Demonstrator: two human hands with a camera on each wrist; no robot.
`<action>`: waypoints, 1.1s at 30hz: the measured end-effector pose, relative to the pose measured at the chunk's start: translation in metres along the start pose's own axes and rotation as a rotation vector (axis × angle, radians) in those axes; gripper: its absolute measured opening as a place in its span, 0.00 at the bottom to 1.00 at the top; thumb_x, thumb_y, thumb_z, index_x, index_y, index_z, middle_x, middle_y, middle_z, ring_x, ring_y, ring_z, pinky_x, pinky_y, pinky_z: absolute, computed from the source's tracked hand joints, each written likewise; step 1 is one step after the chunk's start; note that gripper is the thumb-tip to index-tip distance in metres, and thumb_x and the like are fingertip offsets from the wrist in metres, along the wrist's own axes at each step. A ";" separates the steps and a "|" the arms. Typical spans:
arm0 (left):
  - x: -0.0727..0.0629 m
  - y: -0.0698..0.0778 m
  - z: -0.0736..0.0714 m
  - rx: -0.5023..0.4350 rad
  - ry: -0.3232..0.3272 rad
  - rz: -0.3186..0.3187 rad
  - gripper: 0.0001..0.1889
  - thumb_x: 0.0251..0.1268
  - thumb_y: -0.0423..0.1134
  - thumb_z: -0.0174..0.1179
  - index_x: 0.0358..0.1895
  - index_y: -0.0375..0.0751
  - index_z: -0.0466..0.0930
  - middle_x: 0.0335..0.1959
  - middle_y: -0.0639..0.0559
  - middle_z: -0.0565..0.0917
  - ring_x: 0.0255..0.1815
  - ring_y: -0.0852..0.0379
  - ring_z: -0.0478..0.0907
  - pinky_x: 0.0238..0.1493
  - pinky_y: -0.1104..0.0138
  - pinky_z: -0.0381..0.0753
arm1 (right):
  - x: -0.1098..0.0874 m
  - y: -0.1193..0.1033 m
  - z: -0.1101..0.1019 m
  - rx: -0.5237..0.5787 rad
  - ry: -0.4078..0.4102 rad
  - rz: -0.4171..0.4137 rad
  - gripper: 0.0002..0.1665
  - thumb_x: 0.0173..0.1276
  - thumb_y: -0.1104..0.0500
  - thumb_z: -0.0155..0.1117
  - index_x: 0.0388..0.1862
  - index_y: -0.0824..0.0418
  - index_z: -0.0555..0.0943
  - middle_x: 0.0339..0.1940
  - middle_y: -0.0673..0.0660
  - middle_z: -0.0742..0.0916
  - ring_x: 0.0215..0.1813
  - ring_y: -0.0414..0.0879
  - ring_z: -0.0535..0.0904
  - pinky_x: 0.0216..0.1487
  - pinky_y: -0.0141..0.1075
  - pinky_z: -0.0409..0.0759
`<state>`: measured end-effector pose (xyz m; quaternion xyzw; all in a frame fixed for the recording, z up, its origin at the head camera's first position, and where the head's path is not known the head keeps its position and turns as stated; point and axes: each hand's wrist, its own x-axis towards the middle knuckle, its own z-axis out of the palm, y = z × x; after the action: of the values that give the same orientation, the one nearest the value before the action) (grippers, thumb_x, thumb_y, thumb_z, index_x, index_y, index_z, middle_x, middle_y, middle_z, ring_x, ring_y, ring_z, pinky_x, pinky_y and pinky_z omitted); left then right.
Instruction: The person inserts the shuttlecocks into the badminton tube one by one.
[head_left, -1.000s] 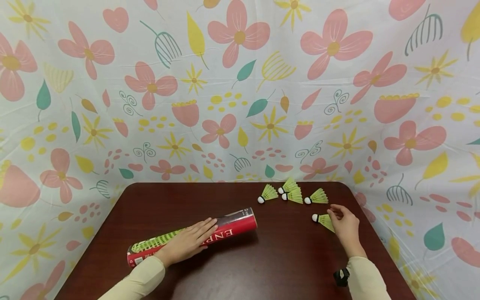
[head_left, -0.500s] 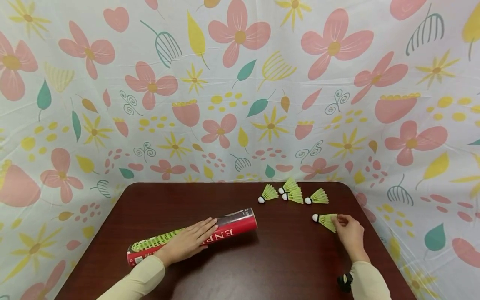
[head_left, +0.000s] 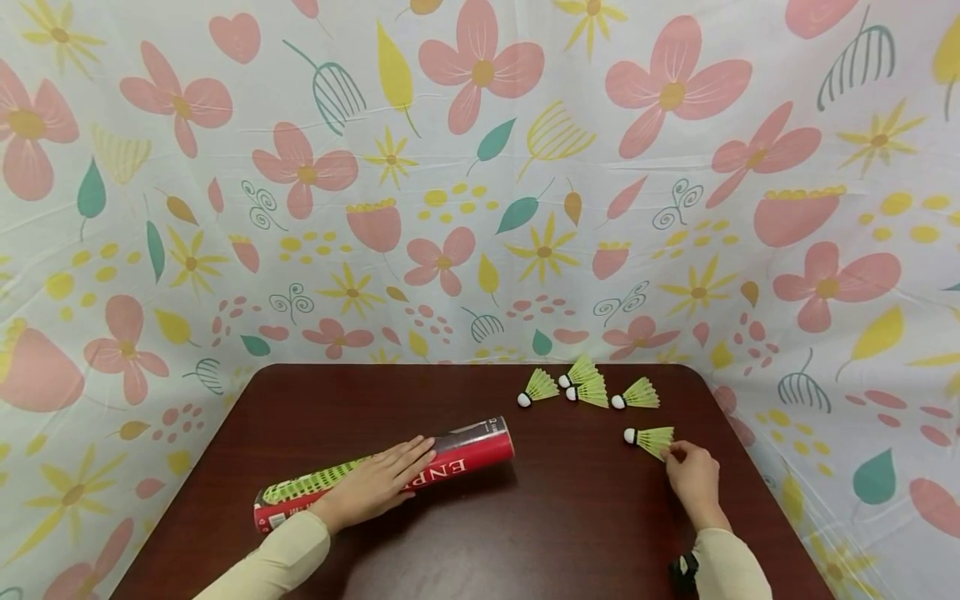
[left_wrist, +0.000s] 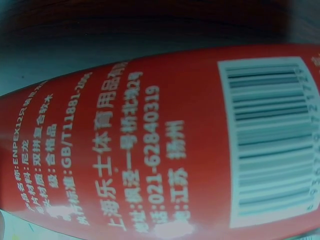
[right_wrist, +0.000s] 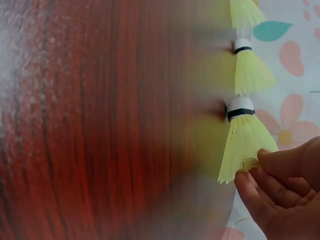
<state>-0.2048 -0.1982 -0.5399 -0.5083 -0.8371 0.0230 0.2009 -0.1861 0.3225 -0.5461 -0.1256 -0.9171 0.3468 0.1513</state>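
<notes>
A red, grey and green shuttlecock tube (head_left: 465, 457) lies slantwise on the table. Across its middle rests my left hand (head_left: 378, 485), fingers straight along the top. Close up in the left wrist view, the tube's red side (left_wrist: 195, 105) shows white print and a barcode; the hand is out of that view. To the right, a yellow shuttlecock (head_left: 647, 439) with a white cork lies on its side. My right hand (head_left: 693, 482) pinches the rim of its skirt between thumb and finger, as the right wrist view shows on the shuttlecock (right_wrist: 245, 142).
Several more yellow shuttlecocks lie near the far edge: one on the left (head_left: 537, 387), an overlapping pair (head_left: 588, 390) and one on the right (head_left: 637, 393). The dark wooden table (head_left: 555, 517) ends at a flowered cloth (head_left: 480, 208) behind.
My right hand has shifted from above the near shuttlecock's skirt to its right-hand rim and now pinches it. The left hand and the tube have stayed put.
</notes>
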 end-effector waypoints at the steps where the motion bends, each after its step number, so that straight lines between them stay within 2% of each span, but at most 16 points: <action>1: 0.000 0.000 0.000 -0.001 0.001 0.000 0.48 0.55 0.49 0.70 0.75 0.41 0.54 0.76 0.46 0.55 0.75 0.51 0.54 0.67 0.59 0.66 | 0.000 -0.001 0.000 0.000 0.004 0.000 0.14 0.67 0.65 0.60 0.44 0.77 0.80 0.40 0.75 0.83 0.41 0.69 0.77 0.41 0.58 0.74; 9: 0.000 0.001 0.000 -0.004 0.010 0.000 0.47 0.55 0.48 0.70 0.75 0.41 0.54 0.76 0.46 0.56 0.75 0.51 0.55 0.67 0.59 0.66 | -0.003 -0.005 0.005 -0.005 0.031 -0.011 0.12 0.66 0.65 0.62 0.42 0.75 0.82 0.33 0.70 0.84 0.34 0.62 0.77 0.37 0.54 0.74; 15: 0.001 0.002 -0.002 -0.006 0.016 -0.001 0.47 0.54 0.48 0.71 0.75 0.40 0.56 0.75 0.46 0.57 0.74 0.51 0.56 0.66 0.59 0.67 | -0.004 -0.011 0.010 0.014 -0.006 -0.044 0.13 0.66 0.65 0.63 0.43 0.76 0.81 0.35 0.71 0.85 0.35 0.62 0.78 0.39 0.55 0.73; 25: 0.003 0.002 -0.005 -0.014 0.014 0.001 0.47 0.53 0.47 0.72 0.74 0.39 0.57 0.75 0.45 0.59 0.74 0.50 0.57 0.66 0.58 0.67 | -0.006 -0.028 0.020 0.048 -0.051 -0.129 0.10 0.65 0.64 0.65 0.42 0.71 0.84 0.34 0.65 0.87 0.25 0.45 0.73 0.25 0.35 0.70; 33: 0.003 0.003 -0.003 -0.002 0.007 -0.002 0.49 0.52 0.49 0.72 0.75 0.41 0.55 0.76 0.46 0.57 0.75 0.51 0.55 0.67 0.59 0.67 | -0.012 -0.045 0.029 0.109 -0.098 -0.199 0.08 0.63 0.66 0.66 0.41 0.69 0.85 0.34 0.63 0.87 0.26 0.42 0.76 0.24 0.32 0.72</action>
<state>-0.2020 -0.1946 -0.5373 -0.5077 -0.8370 0.0203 0.2033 -0.1911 0.2683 -0.5388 -0.0083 -0.9111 0.3852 0.1466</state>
